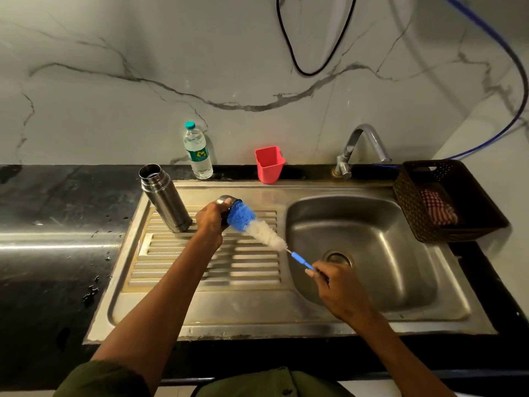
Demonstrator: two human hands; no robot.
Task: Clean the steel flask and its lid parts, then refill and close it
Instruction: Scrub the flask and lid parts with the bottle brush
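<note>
Left hand [211,222] grips a steel lid cup [227,202] over the ribbed drainboard [206,253] of the sink unit, fingers curled round it, open mouth of the cup turned toward the right. Right hand [333,285] pinches the blue handle of a bottle brush [257,227] above the left edge of the sink basin [360,247]; the blue bristle tip is pushed into the cup, white bristles trailing back along the wire toward the handle. Steel flask [164,199] stands open, no lid on, at the back left corner of the drainboard, just left of the left hand, not touching it. Plastic water bottle [197,151] with teal cap stands on the black counter [57,202] at the back edge, against the marble wall, behind the flask. Red cup [269,164] sits at the back rim of the sink unit, between bottle and tap [362,147]. Dark basket [446,202] on the right edge of the counter holds a red checked cloth [438,207]. Water drops are scattered on the counter left of the drainboard.
</note>
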